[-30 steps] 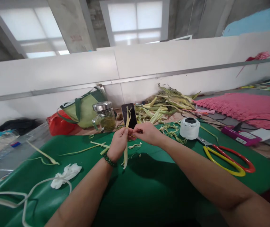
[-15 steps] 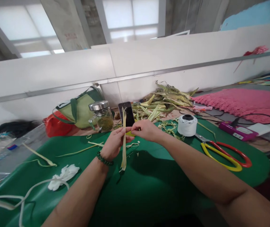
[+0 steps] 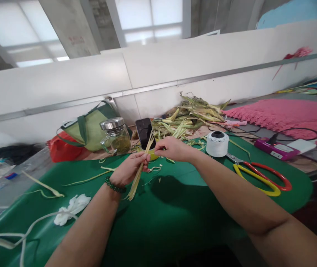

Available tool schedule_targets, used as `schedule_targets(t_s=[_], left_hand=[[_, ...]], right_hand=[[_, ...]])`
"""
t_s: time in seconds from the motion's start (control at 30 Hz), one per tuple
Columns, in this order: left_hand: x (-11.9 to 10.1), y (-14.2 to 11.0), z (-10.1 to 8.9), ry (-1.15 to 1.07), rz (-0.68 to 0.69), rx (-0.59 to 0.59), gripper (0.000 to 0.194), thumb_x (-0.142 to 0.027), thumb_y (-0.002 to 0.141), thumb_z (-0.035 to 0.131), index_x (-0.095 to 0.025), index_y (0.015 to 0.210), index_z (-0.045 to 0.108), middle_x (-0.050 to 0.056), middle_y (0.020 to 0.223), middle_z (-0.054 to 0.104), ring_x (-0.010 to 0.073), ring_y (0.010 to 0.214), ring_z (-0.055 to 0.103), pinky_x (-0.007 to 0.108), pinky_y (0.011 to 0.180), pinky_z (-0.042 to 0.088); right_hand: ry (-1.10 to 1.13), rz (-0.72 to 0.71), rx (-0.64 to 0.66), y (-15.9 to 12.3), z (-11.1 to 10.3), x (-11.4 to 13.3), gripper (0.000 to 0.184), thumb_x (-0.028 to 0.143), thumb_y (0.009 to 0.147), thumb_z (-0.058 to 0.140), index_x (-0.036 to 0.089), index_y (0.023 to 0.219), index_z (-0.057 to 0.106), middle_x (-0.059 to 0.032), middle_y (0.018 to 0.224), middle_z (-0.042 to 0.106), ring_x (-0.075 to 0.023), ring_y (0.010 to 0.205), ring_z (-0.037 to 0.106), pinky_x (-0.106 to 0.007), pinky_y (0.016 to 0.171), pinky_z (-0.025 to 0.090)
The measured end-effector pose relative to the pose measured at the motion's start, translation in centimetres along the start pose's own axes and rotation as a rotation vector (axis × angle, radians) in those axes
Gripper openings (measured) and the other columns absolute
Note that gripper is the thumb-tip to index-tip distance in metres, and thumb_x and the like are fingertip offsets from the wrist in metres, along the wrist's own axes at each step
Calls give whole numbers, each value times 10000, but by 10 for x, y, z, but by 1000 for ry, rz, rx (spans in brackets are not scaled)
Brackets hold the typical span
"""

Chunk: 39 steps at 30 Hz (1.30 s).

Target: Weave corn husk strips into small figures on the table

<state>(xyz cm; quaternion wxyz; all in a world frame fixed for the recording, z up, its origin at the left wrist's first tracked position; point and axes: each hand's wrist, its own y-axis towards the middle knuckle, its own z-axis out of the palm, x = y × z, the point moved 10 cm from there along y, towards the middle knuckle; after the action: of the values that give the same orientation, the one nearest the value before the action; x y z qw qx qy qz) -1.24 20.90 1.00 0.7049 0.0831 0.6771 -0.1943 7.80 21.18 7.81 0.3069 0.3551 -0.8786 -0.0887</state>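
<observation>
My left hand (image 3: 127, 167), with a green bead bracelet at the wrist, is closed around a thin bundle of pale dry corn husk strips (image 3: 136, 181). The bundle leans, its frayed lower end toward me and its top in front of a phone (image 3: 144, 129). Just right of the bundle, my right hand (image 3: 172, 149) has its fingertips pinched together; whatever they hold is too small to make out. A yellow object (image 3: 153, 155) shows behind the hands, below the phone. Small husk scraps (image 3: 155, 168) lie on the green mat (image 3: 180, 222) under them.
A white thread spool (image 3: 217, 144) and scissors (image 3: 258, 178) with red and yellow handles sit at right. Behind are a husk pile (image 3: 197, 107) and a glass jar (image 3: 116, 139). Crumpled tissue (image 3: 72, 209) and a white cable (image 3: 36, 226) lie at left.
The husk bundle has tilted from nearly upright to slanting, its lower end swinging left. My right hand has drawn slightly apart from my left. The whole view has shifted a little.
</observation>
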Motion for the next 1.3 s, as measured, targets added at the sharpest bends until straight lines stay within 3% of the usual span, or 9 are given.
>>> schedule_targets(t_s=[0.2, 0.4, 0.57, 0.7, 0.87, 0.97, 1.07, 1.17, 1.3], left_hand=[[2, -2, -3, -63, -106, 70, 185, -225, 681, 674, -155, 598, 524, -50, 522, 416, 55, 451, 411, 180, 496, 445], [-9, -11, 25, 545, 79, 146, 188, -235, 690, 602, -173, 519, 552, -7, 553, 492, 106, 502, 425, 207, 474, 367], [-19, -27, 47, 681, 169, 309, 211, -312, 738, 580, -183, 572, 580, -3, 559, 502, 130, 547, 439, 225, 523, 333], [-33, -16, 13, 442, 238, 56, 275, -390, 784, 508, -197, 588, 506, -47, 496, 349, 111, 469, 328, 223, 483, 278], [-43, -15, -6, 796, 395, -343, 273, -229, 731, 542, -207, 480, 437, -7, 513, 400, 151, 544, 380, 244, 556, 296], [-27, -13, 18, 995, 303, -132, 274, -176, 708, 541, -207, 466, 417, -7, 486, 378, 150, 527, 364, 273, 582, 294], [-15, -20, 43, 882, 246, 249, 255, -299, 785, 481, -184, 557, 474, -15, 537, 421, 126, 541, 365, 255, 560, 302], [-39, -17, 15, 604, 322, 32, 329, -427, 830, 379, -196, 597, 407, -60, 504, 285, 101, 478, 271, 229, 480, 255], [-55, -13, -14, 841, 439, -380, 307, -265, 814, 415, -191, 523, 356, -39, 505, 346, 109, 514, 322, 241, 521, 250]], right_hand=[[39, -140, -34, -7, -9, 23, 138, 176, 828, 539, 149, 787, 668, -16, 778, 652, -121, 706, 553, -219, 636, 345], [-186, -150, -46, -10, -6, 34, 185, 158, 821, 514, 154, 774, 692, -39, 812, 646, -137, 701, 538, -240, 609, 316], [244, -95, 209, -4, 7, 5, 155, 244, 756, 581, 129, 694, 665, 9, 609, 586, -94, 552, 469, -220, 545, 333], [361, 9, 149, 5, 14, -10, 184, 252, 777, 543, 113, 725, 653, 13, 584, 554, -95, 537, 463, -210, 521, 342], [-254, -57, 66, -4, 29, 27, 166, 127, 781, 513, 135, 750, 676, -74, 706, 659, -167, 655, 561, -246, 579, 351], [-337, -92, 101, -7, 26, 27, 155, 124, 763, 527, 146, 724, 675, -86, 721, 673, -172, 669, 575, -250, 602, 362], [47, -157, 146, -1, 19, 12, 185, 218, 793, 513, 132, 732, 665, -39, 682, 646, -133, 620, 550, -222, 586, 377], [361, -124, 54, 10, 14, -4, 279, 287, 839, 445, 100, 841, 652, -29, 706, 630, -121, 612, 537, -212, 567, 389], [28, -36, -51, 6, 33, 8, 242, 183, 831, 424, 123, 749, 643, -36, 672, 622, -131, 624, 524, -222, 571, 352]])
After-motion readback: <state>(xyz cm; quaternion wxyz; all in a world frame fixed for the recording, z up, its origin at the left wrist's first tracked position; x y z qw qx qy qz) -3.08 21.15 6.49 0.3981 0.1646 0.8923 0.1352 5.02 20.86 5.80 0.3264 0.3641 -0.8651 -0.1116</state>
